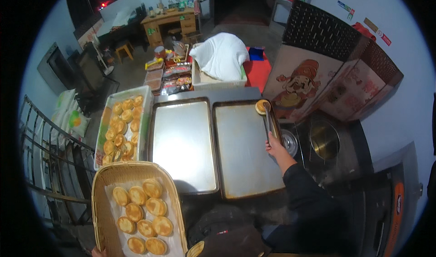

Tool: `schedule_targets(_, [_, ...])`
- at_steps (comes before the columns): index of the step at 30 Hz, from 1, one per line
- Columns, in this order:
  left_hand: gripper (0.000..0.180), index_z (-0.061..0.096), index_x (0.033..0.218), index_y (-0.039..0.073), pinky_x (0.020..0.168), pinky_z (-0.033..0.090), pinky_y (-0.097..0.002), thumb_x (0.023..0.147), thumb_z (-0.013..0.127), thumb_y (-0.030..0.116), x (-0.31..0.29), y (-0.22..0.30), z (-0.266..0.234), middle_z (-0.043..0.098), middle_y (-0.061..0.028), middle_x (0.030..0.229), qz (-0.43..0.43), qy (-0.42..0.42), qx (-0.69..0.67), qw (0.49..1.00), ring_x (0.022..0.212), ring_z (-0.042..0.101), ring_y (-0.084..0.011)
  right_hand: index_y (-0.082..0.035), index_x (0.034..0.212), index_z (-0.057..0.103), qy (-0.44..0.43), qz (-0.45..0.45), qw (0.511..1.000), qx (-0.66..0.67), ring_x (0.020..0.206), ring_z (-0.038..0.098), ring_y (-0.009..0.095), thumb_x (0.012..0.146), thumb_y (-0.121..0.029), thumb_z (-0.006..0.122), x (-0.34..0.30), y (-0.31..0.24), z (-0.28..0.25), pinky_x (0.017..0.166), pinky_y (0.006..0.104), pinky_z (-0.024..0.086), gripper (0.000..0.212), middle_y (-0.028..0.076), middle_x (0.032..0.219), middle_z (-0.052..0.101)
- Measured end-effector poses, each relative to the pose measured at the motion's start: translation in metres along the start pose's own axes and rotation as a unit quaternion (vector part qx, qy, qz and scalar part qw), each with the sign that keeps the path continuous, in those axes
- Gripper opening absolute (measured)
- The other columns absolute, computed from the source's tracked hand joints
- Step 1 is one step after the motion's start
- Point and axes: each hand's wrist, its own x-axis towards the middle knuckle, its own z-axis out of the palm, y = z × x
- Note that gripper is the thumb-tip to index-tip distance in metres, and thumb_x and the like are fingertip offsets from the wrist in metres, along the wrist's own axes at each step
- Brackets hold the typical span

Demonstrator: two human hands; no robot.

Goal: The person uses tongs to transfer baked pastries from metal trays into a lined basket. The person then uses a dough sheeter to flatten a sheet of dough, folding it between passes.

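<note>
1. Right hand [274, 146]: grasping tongs [268, 120], long axis running away from the person, tips slightly leftward, at bun [260, 107] over right tray's [247, 166] far-right corner.
2. Left hand [98, 252]: grasping basket [101, 202], long axis near-to-far.

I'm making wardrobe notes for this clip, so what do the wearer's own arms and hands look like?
A dark, nearly black sleeve ends short of the right wrist, with no marking I can make out. The right hand is ungloved. Only a small, ungloved bit of the left hand shows; its sleeve isn't visible.
</note>
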Motion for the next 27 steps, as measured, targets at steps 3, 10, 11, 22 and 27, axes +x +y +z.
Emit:
schedule_targets(3, [0.06,0.069,0.087,-0.007,0.073,0.052,-0.0573,0.081,0.08,0.053,-0.005,0.003,0.004,0.069,-0.032,0.085,-0.017,-0.012,-0.024,0.999,0.084,0.067,-0.0515,-0.02,0.113,0.056,0.027,-0.026,0.999,-0.011,0.055,0.039,0.013,0.103,-0.056,0.059,0.017,-0.011,0.02,0.044,0.0266,0.029,0.038,0.001,0.08,0.05])
schedule_targets(10, [0.045,0.06,0.114,-0.005,0.094,0.046,-0.0561,0.078,0.077,0.014,-0.006,-0.028,0.048,0.06,-0.0314,0.115,-0.107,0.013,-0.041,0.993,0.108,0.057,-0.0512,-0.018,0.11,0.059,-0.126,-0.097,0.98,-0.122,0.054,0.04,0.008,0.104,-0.048,0.06,-0.076,0.006,0.022,0.044,0.0239,0.028,0.031,-0.002,0.074,0.053])
schedule_targets(11, [0.044,0.06,0.113,-0.005,0.091,0.047,-0.0571,0.079,0.077,0.017,-0.001,-0.034,0.053,0.061,-0.0315,0.111,-0.091,0.002,-0.029,0.995,0.105,0.057,-0.0517,-0.017,0.108,0.059,-0.157,-0.104,0.97,-0.157,0.055,0.04,0.007,0.104,-0.047,0.06,-0.098,0.005,0.025,0.045,0.0231,0.028,0.03,-0.003,0.074,0.053])
schedule_targets(22, [0.044,0.073,0.114,0.004,0.092,0.053,-0.0498,0.08,0.079,0.031,0.03,-0.03,0.031,0.07,-0.0226,0.111,-0.013,0.029,-0.02,0.999,0.106,0.065,-0.0414,0.0,0.138,0.063,-0.551,-0.034,0.625,-0.551,0.072,0.044,0.005,0.102,-0.033,0.068,-0.361,-0.003,0.212,0.062,0.0219,0.036,0.049,-0.005,0.083,0.053])
schedule_targets(27, [0.037,0.079,0.102,0.006,0.089,0.056,-0.0502,0.075,0.079,0.031,0.037,0.011,-0.018,0.074,-0.0238,0.103,-0.058,0.003,-0.055,0.997,0.099,0.07,-0.0413,-0.002,0.133,0.068,-0.627,-0.066,0.371,-0.682,0.083,0.059,0.012,0.102,-0.038,0.067,-0.419,0.077,0.314,0.074,0.0297,0.051,0.047,0.002,0.091,0.067])
